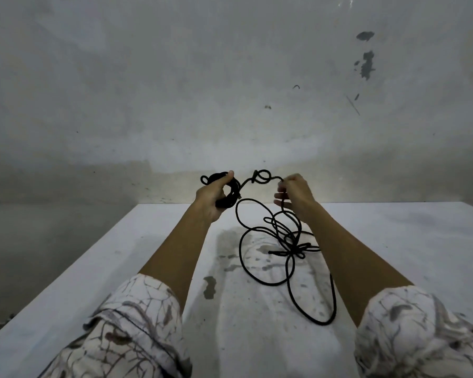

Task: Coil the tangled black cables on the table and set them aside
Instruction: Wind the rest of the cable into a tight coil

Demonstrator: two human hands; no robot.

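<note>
Left hand (212,199) grips coiled thin black cable (277,241), right hand (294,195) pinching it beside; limp, light, best taken near the grip.

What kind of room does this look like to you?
Probably a bare workroom or utility space, though that is a guess. The grey plaster wall is scuffed and chipped, the white table is smeared with dark stains, and the only item out is a tangled black cable.

Right forearm (347,249) covers part of the tangled cable (284,241) on the table. Both sleeves (137,331) cut off by bottom edge. Left hand (213,197) hides part of the coil (230,190).
</note>
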